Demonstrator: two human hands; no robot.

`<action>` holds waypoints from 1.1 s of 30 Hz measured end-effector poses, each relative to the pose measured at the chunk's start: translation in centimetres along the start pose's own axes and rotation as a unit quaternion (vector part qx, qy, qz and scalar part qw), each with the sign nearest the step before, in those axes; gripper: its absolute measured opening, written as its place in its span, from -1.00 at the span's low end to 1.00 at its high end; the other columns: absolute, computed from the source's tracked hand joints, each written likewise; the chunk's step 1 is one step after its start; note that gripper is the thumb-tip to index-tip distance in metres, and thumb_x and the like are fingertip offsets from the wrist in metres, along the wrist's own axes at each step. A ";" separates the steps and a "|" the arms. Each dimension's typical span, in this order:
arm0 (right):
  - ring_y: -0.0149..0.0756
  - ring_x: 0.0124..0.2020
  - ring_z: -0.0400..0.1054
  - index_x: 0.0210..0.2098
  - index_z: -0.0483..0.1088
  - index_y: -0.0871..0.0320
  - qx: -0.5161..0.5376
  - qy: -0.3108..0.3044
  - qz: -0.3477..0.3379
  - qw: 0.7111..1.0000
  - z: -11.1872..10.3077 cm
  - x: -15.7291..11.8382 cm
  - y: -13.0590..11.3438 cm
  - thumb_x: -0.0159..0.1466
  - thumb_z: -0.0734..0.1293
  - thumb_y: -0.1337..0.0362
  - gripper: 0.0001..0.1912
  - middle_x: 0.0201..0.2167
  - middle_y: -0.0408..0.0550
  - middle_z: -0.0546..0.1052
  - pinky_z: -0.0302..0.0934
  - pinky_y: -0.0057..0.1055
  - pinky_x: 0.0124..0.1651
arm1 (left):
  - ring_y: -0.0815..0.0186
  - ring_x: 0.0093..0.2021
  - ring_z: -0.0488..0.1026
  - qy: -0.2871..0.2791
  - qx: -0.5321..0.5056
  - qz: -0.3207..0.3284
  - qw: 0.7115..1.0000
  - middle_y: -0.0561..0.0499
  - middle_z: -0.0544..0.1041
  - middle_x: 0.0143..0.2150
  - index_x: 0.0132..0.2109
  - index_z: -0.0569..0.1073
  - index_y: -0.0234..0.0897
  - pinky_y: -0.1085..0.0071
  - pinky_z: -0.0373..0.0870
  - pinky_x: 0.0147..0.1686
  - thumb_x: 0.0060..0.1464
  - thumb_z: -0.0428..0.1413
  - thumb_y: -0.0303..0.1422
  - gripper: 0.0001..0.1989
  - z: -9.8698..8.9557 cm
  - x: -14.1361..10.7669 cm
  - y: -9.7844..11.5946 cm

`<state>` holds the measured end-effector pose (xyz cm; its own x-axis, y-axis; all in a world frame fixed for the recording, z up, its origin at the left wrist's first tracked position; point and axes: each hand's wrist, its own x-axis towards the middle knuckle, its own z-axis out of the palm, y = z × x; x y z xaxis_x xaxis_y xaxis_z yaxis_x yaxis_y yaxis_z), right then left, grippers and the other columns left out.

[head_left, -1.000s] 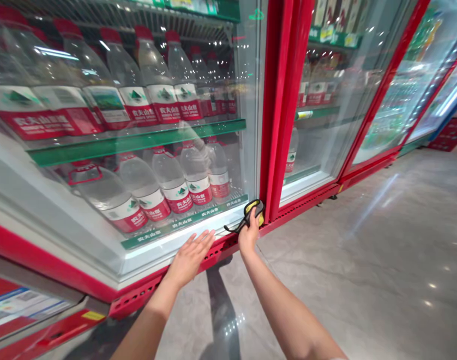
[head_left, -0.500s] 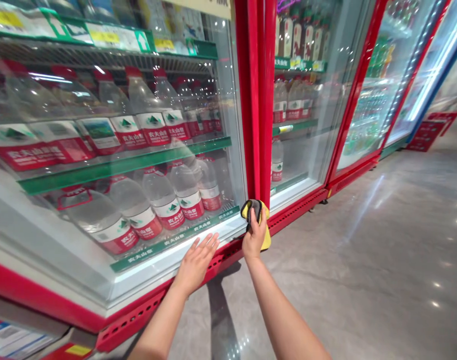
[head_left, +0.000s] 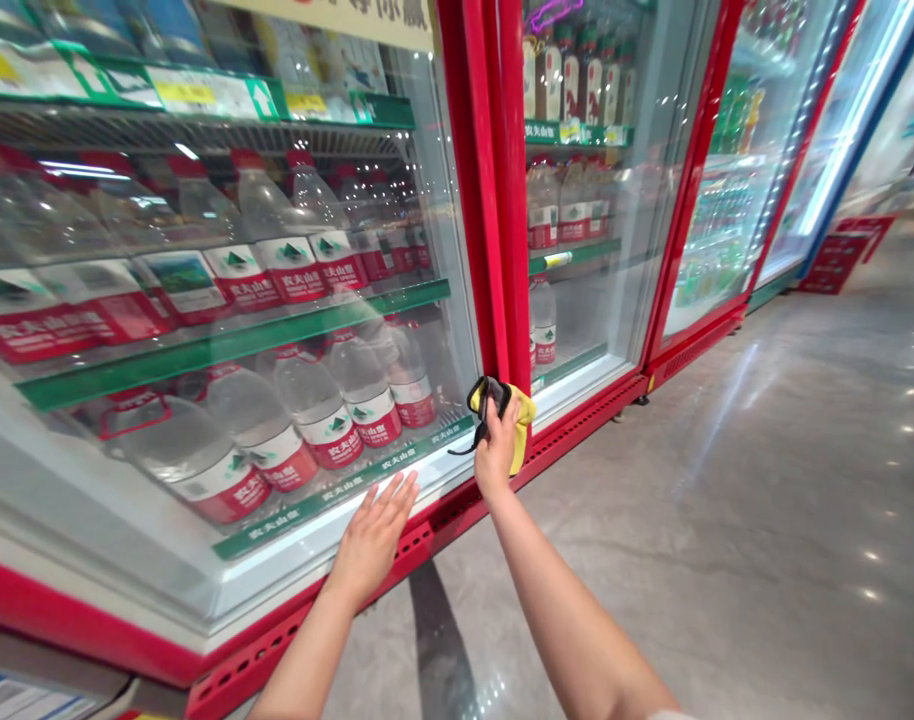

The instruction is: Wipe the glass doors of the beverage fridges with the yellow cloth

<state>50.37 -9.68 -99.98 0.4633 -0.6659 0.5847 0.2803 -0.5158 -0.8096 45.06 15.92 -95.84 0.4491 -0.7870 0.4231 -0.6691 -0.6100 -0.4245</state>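
My right hand (head_left: pixel 496 445) is closed round a folded yellow and grey cleaning cloth (head_left: pixel 520 440) with black edging. It holds the cloth against the red door frame (head_left: pixel 494 300), near its lower end. Lower left of it, my left hand (head_left: pixel 374 530) lies with fingers stretched out by the bottom edge of the glass door (head_left: pixel 277 345); whether the palm touches is hidden. Behind the glass stand large water bottles (head_left: pixel 326 420) with red and white labels, on a green-edged shelf (head_left: pixel 232 345) and on the cooler's floor.
More drink coolers (head_left: pixel 716 210) run off to the right along the grey, shiny floor (head_left: pixel 712 530). A red box (head_left: pixel 839 255) stands by the far one. Price tags line the upper shelf edge (head_left: pixel 202 92). A dark shadow falls on the floor below my hands.
The cloth in my right hand has moved slightly up along the red frame. My left hand stays spread near the door's bottom edge. The view has shifted a little.
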 end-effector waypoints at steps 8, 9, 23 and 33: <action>-0.03 0.50 -0.07 0.26 0.39 0.12 -0.021 -0.016 0.067 0.997 -1.4 -6.6 3.5 0.01 0.13 0.58 -0.17 0.43 0.13 0.19 0.03 0.07 0.40 | 0.28 0.49 0.06 -0.004 0.004 0.002 1.000 0.04 0.18 0.48 0.41 0.25 -0.24 0.21 -0.07 0.48 0.08 -0.05 -0.58 -0.28 0.2 -0.2 -0.1; 0.00 0.51 -0.09 0.29 0.36 0.14 -0.021 -0.012 0.070 0.997 -1.1 -6.4 3.0 0.03 0.13 0.57 -0.17 0.45 0.16 0.16 0.03 0.10 0.40 | 0.28 0.50 0.05 -0.006 0.003 0.002 1.000 0.03 0.17 0.49 0.41 0.25 -0.24 0.21 -0.06 0.48 0.07 -0.05 -0.59 -0.27 0.2 -0.2 -0.1; -0.23 0.54 -0.21 0.49 -0.03 -0.04 0.027 -0.065 0.016 0.997 0.4 -2.7 -4.3 0.26 0.10 0.51 -0.17 0.55 -0.04 -0.12 -0.04 -0.10 0.47 | 0.25 0.50 0.05 -0.017 0.001 0.002 1.000 0.01 0.18 0.48 0.39 0.29 -0.23 0.17 -0.12 0.49 0.08 -0.04 -0.56 -0.30 -0.3 -1.0 -0.5; -0.12 0.53 -0.18 0.50 -0.06 0.08 0.033 -0.060 0.094 0.993 0.8 -5.0 -1.8 0.26 0.09 0.47 -0.19 0.47 0.09 0.14 -0.06 0.05 0.45 | 0.23 0.50 0.05 -0.025 -0.009 -0.008 1.000 -0.01 0.18 0.48 0.44 0.19 -0.20 0.14 -0.11 0.49 0.09 -0.02 -0.54 -0.25 -1.4 -1.4 -0.8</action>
<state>48.20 -5.00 -101.46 0.6083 -0.6762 0.4156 0.2322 -0.3491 -0.9078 44.14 17.68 -94.93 0.4881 -0.7809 0.3898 -0.6716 -0.6213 -0.4037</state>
